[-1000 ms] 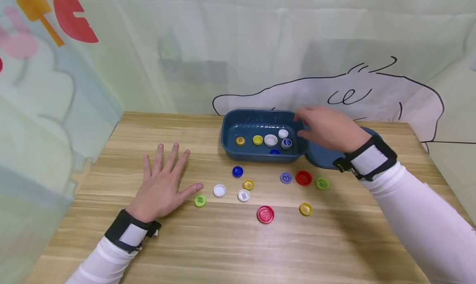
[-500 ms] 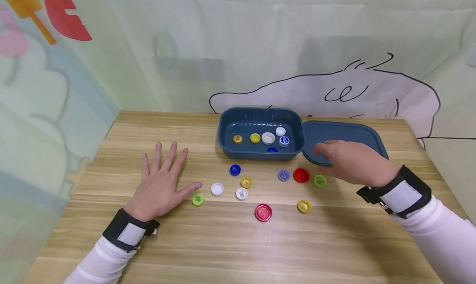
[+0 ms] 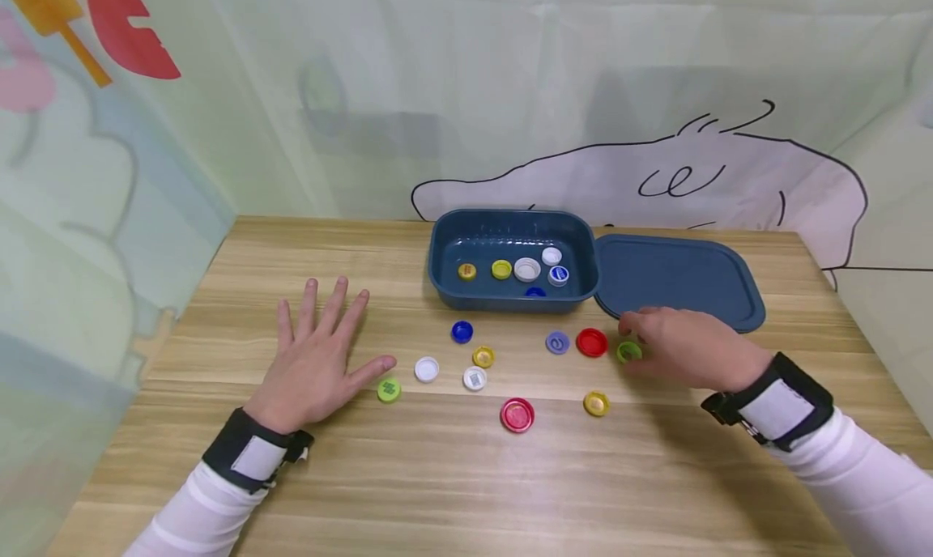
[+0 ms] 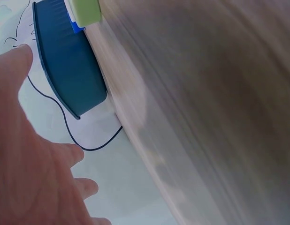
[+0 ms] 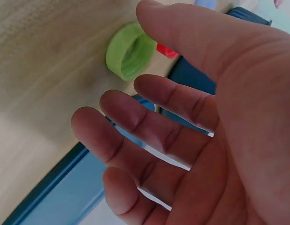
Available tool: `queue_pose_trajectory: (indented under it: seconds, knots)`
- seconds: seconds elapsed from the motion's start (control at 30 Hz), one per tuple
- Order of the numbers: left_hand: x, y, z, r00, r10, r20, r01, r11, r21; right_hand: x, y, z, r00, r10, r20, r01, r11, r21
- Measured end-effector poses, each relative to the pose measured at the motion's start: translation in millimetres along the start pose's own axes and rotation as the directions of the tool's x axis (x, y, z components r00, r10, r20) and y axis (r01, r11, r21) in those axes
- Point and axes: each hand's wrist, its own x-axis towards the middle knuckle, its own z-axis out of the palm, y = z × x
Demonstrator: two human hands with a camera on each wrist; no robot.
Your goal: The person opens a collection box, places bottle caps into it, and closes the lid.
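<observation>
My right hand [image 3: 688, 348] is at a green bottle cap [image 3: 628, 352], thumb on one side and fingers on the other. In the right wrist view the green cap [image 5: 130, 51] lies hollow side up, with a gap between thumb and fingers. A red cap [image 3: 592, 342] and a lilac cap [image 3: 557, 342] lie just left of it. My left hand [image 3: 313, 371] rests on the table, fingers spread, its thumb tip beside another green cap [image 3: 389, 390]. Behind stands a dark blue box [image 3: 513, 304] with several white, yellow and blue caps inside.
A flat blue lid [image 3: 678, 274] lies right of the box, partly behind my right hand. Several more caps are scattered about the wooden table [image 3: 437, 492], among them a pinkish-red cap [image 3: 517, 415] and a yellow cap [image 3: 596, 403]. A printed curtain [image 3: 510, 79] hangs behind.
My right hand has moved from above the box's right end, over the lid, down to the green cap on the right. The left hand has stayed in place.
</observation>
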Motion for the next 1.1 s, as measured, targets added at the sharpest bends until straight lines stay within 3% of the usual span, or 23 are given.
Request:
queue_pose_trajectory:
  seconds: [0.4,0.77,1.1]
  knots:
    - [-0.4,1.3,0.1,1.0,0.009,0.001,-0.009,1.0,-0.009,3,-1,-1.0,0.998,-0.042,-0.04,0.04,0.998,-0.056]
    - [-1.4,1.7,-1.0,1.0,0.009,0.002,-0.009,1.0,-0.009,7,-30,-52.4,0.99,-0.067,-0.124,0.055,0.993,-0.104]
    - [-1.9,2.3,-2.7,1.0,0.015,-0.015,-0.016,1.0,-0.021,49,-68,-87.6,0.974,-0.12,-0.194,0.095,0.987,-0.132]
